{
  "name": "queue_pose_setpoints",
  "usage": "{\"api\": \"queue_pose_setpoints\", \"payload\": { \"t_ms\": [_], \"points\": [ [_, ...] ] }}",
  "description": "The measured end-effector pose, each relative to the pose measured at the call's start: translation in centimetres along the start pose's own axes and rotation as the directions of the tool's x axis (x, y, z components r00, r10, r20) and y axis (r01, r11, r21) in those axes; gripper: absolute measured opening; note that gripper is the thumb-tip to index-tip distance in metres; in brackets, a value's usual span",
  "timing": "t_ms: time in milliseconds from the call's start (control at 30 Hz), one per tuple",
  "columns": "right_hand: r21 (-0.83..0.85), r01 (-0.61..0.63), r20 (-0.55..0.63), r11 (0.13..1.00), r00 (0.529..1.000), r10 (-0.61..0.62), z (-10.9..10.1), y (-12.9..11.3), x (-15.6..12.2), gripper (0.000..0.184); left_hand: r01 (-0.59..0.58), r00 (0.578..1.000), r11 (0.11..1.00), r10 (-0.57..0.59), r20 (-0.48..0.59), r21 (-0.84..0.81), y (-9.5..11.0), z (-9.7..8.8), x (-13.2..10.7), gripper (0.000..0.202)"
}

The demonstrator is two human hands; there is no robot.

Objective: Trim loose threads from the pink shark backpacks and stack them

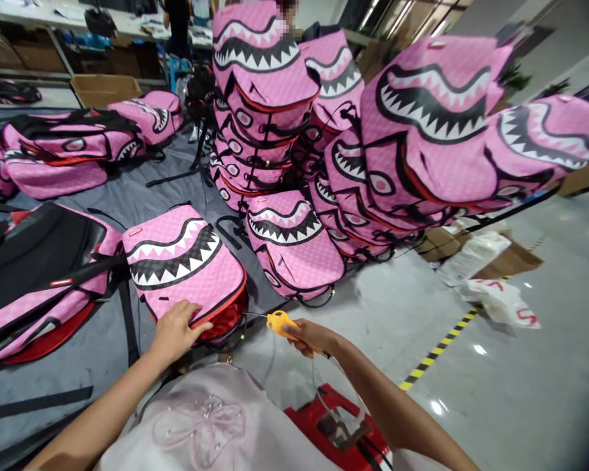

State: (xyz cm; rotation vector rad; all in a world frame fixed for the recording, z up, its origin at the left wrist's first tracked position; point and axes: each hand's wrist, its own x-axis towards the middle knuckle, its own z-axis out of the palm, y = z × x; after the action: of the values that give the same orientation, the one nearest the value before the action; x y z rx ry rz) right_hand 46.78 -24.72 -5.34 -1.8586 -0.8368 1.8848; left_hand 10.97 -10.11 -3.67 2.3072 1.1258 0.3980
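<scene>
A pink backpack [186, 261] with a black-and-white shark-mouth print lies in front of me, its zipped edge parted so that the red lining [224, 319] shows. My left hand [179, 330] is closed on the edge of its front panel, thumb at the opening and fingers on top. In my right hand [307, 337] is an orange-handled tool [279, 323] with a thin metal tip and a pale cord trailing from its back. That tip points left, close to the backpack's open side; whether it touches is unclear.
Stacks of matching backpacks [267, 85] stand ahead, with more piled to the right [432, 124]. At left lies a backpack with a black back panel [44, 261]. A red stool [302, 418] is by my right side. Cardboard and plastic [500, 261] litter the floor near striped tape [439, 350].
</scene>
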Motion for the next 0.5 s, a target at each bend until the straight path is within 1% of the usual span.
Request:
{"api": "queue_pose_setpoints", "payload": {
  "t_ms": [33,67,100,133,167,200,233,267,300,333,367,400,433,467,500],
  "points": [
    [0.017,-0.008,-0.011,1.000,1.000,0.008,-0.9,0.2,-0.2,0.050,0.004,0.999,0.999,-0.002,0.034,-0.048,-0.5,0.1,-0.4,0.052],
    [0.050,-0.001,-0.033,0.999,0.999,0.003,-1.7,0.4,-0.2,0.048,0.022,0.999,0.995,-0.018,0.034,-0.095,-1.2,0.3,-0.8,0.059],
    [0.104,0.025,-0.070,0.994,0.997,-0.017,-2.4,0.5,0.1,0.046,0.059,0.998,0.989,-0.060,-0.006,-0.135,-2.1,0.4,-1.1,0.070],
    [0.173,0.069,-0.122,0.982,0.991,-0.048,-2.8,0.6,0.7,0.042,0.127,0.985,0.976,-0.144,-0.091,-0.175,-3.1,0.6,-1.3,0.081],
    [0.252,0.127,-0.182,0.959,0.980,-0.082,-2.9,0.5,1.7,0.036,0.222,0.945,0.949,-0.266,-0.191,-0.224,-4.2,0.9,-1.4,0.090],
    [0.330,0.190,-0.240,0.925,0.964,-0.112,-2.6,0.2,3.2,0.030,0.328,0.874,0.898,-0.407,-0.265,-0.294,-5.2,1.1,-1.3,0.095],
    [0.399,0.247,-0.294,0.883,0.947,-0.132,-1.9,-0.3,5.0,0.025,0.423,0.803,0.824,-0.533,-0.265,-0.376,-6.0,1.4,-1.1,0.096],
    [0.455,0.290,-0.336,0.842,0.932,-0.139,-1.0,-1.1,7.1,0.020,0.501,0.756,0.738,-0.628,-0.188,-0.453,-6.7,1.7,-0.7,0.093],
    [0.498,0.316,-0.359,0.808,0.923,-0.141,0.2,-2.2,9.2,0.017,0.562,0.728,0.652,-0.682,-0.071,-0.509,-7.0,1.9,-0.3,0.089],
    [0.525,0.319,-0.373,0.789,0.920,-0.124,1.5,-3.4,11.2,0.013,0.600,0.717,0.589,-0.696,0.037,-0.541,-7.0,2.0,0.1,0.084],
    [0.538,0.314,-0.375,0.782,0.920,-0.111,2.9,-4.6,12.9,0.012,0.609,0.725,0.565,-0.682,0.101,-0.557,-6.8,2.1,0.6,0.081],
    [0.542,0.303,-0.371,0.784,0.923,-0.101,4.1,-5.8,14.2,0.013,0.586,0.746,0.574,-0.658,0.105,-0.572,-6.4,2.1,1.0,0.079],
    [0.535,0.291,-0.361,0.793,0.928,-0.097,5.1,-6.9,15.1,0.015,0.541,0.772,0.608,-0.633,0.056,-0.582,-5.7,1.9,1.3,0.078],
    [0.517,0.283,-0.346,0.808,0.932,-0.105,5.9,-7.7,15.5,0.018,0.482,0.798,0.662,-0.602,-0.023,-0.574,-4.9,1.6,1.5,0.077],
    [0.490,0.293,-0.340,0.821,0.931,-0.129,6.4,-8.1,15.5,0.022,0.424,0.831,0.743,-0.546,-0.102,-0.517,-4.1,1.2,1.6,0.076]
  ]
}}
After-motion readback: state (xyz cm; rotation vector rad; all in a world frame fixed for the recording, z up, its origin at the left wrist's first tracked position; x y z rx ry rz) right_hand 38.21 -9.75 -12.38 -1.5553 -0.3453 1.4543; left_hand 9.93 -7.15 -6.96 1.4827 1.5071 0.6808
